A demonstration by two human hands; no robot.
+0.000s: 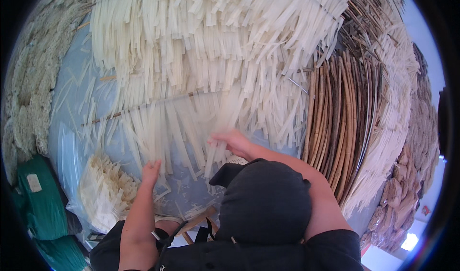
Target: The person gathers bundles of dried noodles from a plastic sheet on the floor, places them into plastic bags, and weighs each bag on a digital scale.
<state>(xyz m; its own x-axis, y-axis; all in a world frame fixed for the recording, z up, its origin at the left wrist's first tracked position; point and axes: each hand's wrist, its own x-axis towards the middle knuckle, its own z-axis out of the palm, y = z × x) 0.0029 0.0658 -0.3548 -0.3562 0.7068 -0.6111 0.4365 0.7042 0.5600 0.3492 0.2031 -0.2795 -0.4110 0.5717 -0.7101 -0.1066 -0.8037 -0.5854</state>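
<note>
Pale, translucent flat strips (pixel 179 127) hang draped over a thin wooden stick (pixel 107 118) that lies across the blue-grey sheet before me. My left hand (pixel 151 170) is at the lower ends of the left strips, its fingers bent; whether it grips any I cannot tell. At the right end of the row, my right hand (pixel 230 141) has its thumb and fingers around some strips, which look blurred. Farther off, thick overlapping layers of similar strips (pixel 215 30) hang from more sticks. A loose pile of strips in clear plastic (pixel 104 195) sits beside my left forearm.
A bundle of long brown wooden sticks (pixel 334 116) lies at the right, with pale strips beyond it. Green sacks (pixel 43 199) stand at the lower left. Rough fibrous heaps (pixel 32 73) line the far left. Below my hands is a wooden stool (pixel 197 219); scraps litter the sheet.
</note>
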